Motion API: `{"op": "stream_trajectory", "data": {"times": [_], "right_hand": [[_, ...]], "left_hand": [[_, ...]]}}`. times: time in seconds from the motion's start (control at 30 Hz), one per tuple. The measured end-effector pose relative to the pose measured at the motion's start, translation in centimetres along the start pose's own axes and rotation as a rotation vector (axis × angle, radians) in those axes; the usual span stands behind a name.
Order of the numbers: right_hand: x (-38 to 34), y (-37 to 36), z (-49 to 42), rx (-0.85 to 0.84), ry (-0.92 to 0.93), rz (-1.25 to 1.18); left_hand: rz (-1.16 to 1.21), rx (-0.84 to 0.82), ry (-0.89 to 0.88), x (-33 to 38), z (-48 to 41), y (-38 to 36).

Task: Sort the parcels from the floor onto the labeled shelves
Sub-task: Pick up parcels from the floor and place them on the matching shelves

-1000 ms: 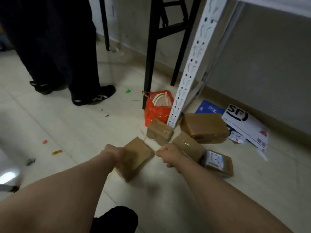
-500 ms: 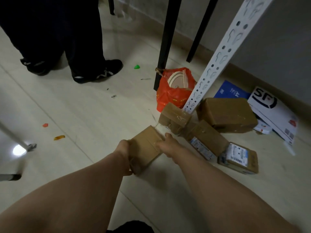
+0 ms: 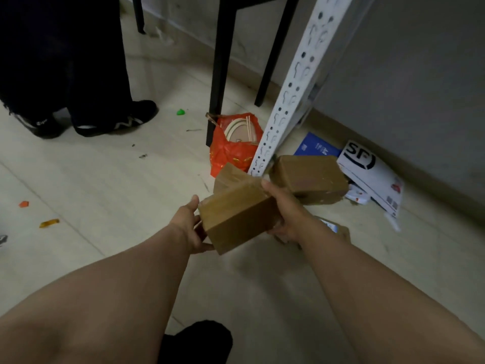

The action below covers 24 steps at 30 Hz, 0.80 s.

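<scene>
Left hand [image 3: 187,227] and right hand [image 3: 286,210] clasp a plain brown, tape-wrapped cardboard parcel [image 3: 236,214] by its two short ends, thumbs on top, fingers tucked beneath. It hangs between them, apparently clear of the pale tiled floor [image 3: 105,185]. Its long axis runs across the body from hand to hand, the right end tilted higher, and neither hand is clearly nearer. The white perforated shelf upright [image 3: 296,82] rises just beyond, slightly right. No shelf board shows, so the lift likely goes up and forward. The faces in view bear no address label. A larger brown parcel [image 3: 309,179] lies at the upright's foot, near a red plastic bag [image 3: 231,151].
</scene>
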State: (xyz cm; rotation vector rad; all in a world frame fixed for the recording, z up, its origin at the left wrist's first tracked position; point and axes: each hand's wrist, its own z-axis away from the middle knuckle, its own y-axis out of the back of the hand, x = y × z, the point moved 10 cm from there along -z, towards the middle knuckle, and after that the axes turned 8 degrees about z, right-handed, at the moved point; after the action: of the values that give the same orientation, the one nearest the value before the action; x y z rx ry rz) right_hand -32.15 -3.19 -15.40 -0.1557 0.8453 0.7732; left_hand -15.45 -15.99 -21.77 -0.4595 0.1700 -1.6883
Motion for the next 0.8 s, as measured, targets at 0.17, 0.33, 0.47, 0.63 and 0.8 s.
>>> {"op": "stream_trajectory", "data": {"times": [0.17,0.33,0.47,0.63,0.8], "right_hand": [[-2.7,4.7,4.2,0.027,0.164,-0.088],[-5.7,8.8,7.5,0.07,0.358,-0.109],[-7.4,11.2,9.3,0.059,0.413,-0.149],[-7.0,14.5,10.7,0.118,0.427,-0.242],[-7.1,17.1,12.3,0.062,0.451,-0.338]], "left_hand": [[0.027,-0.22,0.014,-1.2,3.3,-5.0],[-0.176,-0.372,0.014,-3.4,6.3,-8.9],[-0.135,-0.564,-0.095,-3.5,9.7,-12.5],[-0.106,-0.833,-0.244,-3.2,13.5,-17.0],[-0.233,-0.911,-0.252,-4.8,14.8,-19.7]]}}
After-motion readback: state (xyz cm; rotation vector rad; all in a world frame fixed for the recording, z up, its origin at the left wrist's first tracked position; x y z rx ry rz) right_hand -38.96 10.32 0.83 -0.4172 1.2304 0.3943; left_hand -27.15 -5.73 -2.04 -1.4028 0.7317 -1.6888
